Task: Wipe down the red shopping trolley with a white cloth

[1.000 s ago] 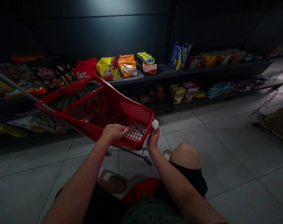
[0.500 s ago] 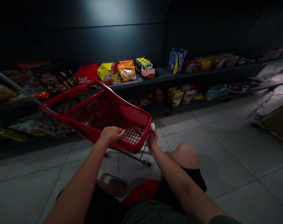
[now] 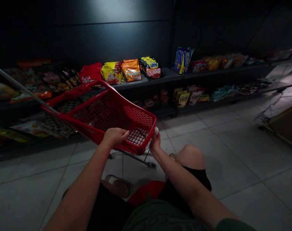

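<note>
A red plastic mesh shopping basket (image 3: 105,112) on a wheeled frame stands in front of me, tilted, with a long metal pull handle (image 3: 18,85) reaching off to the left. My left hand (image 3: 114,136) lies over its near rim, fingers curled on the edge. My right hand (image 3: 156,142) grips the basket's near right corner. A small white wad, perhaps tissue or cloth (image 3: 156,131), shows just above those fingers, mostly hidden by the hand and the basket. The basket's inside holds nothing I can see.
Low dark shelves (image 3: 158,77) of snack packets and noodle bags run along the wall ahead. Grey floor tiles (image 3: 232,154) lie all around. A cable and a brownish board (image 3: 285,125) are at the right. My knee and slippered feet are below.
The white wad has sunk lower behind my right hand, with less of it showing. The view has shifted slightly; the basket and hands stay nearly in place.
</note>
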The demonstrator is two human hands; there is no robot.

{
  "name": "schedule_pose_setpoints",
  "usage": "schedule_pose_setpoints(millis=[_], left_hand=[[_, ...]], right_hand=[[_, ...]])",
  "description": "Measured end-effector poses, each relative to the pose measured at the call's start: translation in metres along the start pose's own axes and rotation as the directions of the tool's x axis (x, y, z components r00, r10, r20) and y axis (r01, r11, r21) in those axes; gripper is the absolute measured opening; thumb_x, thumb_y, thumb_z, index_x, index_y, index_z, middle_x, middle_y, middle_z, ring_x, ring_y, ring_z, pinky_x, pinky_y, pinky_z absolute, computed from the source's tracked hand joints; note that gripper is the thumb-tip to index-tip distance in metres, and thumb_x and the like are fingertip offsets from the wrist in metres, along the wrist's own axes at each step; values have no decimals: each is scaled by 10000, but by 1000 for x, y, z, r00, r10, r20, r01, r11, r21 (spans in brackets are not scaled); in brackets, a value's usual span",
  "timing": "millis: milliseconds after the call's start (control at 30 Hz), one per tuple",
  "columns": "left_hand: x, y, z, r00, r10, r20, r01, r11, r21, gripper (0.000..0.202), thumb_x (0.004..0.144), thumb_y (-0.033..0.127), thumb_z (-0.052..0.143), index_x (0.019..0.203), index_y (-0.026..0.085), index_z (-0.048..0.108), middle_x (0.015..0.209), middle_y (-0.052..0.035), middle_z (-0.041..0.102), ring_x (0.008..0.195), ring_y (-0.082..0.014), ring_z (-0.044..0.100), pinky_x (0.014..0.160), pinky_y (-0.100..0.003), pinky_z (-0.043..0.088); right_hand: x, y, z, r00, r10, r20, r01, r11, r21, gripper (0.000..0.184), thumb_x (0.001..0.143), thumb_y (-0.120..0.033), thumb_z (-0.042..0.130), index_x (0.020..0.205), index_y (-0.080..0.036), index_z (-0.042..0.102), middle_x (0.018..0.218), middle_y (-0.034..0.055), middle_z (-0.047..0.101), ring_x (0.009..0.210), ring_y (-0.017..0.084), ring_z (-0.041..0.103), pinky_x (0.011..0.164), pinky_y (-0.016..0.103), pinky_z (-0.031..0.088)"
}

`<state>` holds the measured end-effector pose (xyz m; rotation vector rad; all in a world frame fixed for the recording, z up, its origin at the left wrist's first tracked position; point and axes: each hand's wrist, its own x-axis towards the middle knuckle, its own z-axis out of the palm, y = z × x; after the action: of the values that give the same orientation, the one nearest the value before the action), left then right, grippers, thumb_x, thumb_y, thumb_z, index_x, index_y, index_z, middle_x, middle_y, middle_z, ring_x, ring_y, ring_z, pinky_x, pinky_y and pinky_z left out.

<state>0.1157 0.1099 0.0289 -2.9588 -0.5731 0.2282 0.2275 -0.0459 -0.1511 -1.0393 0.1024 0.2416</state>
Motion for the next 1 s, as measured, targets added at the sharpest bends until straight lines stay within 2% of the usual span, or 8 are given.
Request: schedule_pose_setpoints(millis=[133,200,267,367,533,733,867,1000], left_hand=[[0,3,-2,999,-31,9,31,999,-10,568,942,551,271,907,304,781,964,-68,780,894,-236,708,681,-286,428],[0,2,-1,999,-35,10,35,999,-1,576,942,555,261,919,304,779,963,-67,780,891,-237,709,670,-285,424],[-1,1,0,1000,-29,-4,29,1000,9,583,943,553,249,934,306,778,970,-66,780,897,-241,711,662,-287,421],[-2,0,1,1000,-22,-20,22,1000,9,595,946,547,236,950,306,780,978,-71,780,910,-250,713,661,-292,425],[-4,1,3,999,-12,-44,13,1000,3,617,946,552,228,931,295,788,979,-80,779,917,-256,714,685,-294,439],[-4,0,6,997,-11,-81,10,1000,-6,606,952,545,239,939,285,786,998,-83,777,920,-253,712,710,-300,438],[-5,1,5,997,-28,-79,25,999,-34,586,951,555,255,962,298,782,1006,-71,778,922,-239,707,749,-302,441],[-7,2,4,996,-36,-83,32,998,-46,582,954,552,256,968,301,781,1013,-72,778,921,-241,708,747,-309,440]], right_hand=[[-45,20,-6,997,78,-20,-78,997,2,399,751,-348,542,1135,-241,546,1006,0,691,899,150,629,788,265,505],[-68,29,-14,992,128,3,-128,992,-9,425,745,-362,562,1152,-244,535,1036,16,684,903,154,637,773,264,515],[-84,32,-18,981,194,-22,-195,981,-2,450,738,-366,565,1169,-254,508,1027,19,680,859,157,647,728,266,528],[-100,31,-16,950,307,-59,-302,950,76,457,703,-336,580,1141,-266,470,983,7,678,792,164,659,696,289,553],[-125,12,-1,908,420,4,-413,891,188,441,661,-249,631,1065,-262,454,858,-29,681,715,162,673,697,303,573],[-133,-24,16,944,322,66,-329,923,201,450,707,-270,671,1102,-269,454,917,-21,699,841,182,711,738,312,583],[-127,-22,14,945,326,33,-327,933,151,522,682,-232,687,1135,-267,429,968,0,709,787,177,711,693,308,584],[-119,-23,14,939,344,7,-342,934,105,489,660,-178,663,1090,-253,443,915,0,712,722,174,699,647,303,577]])
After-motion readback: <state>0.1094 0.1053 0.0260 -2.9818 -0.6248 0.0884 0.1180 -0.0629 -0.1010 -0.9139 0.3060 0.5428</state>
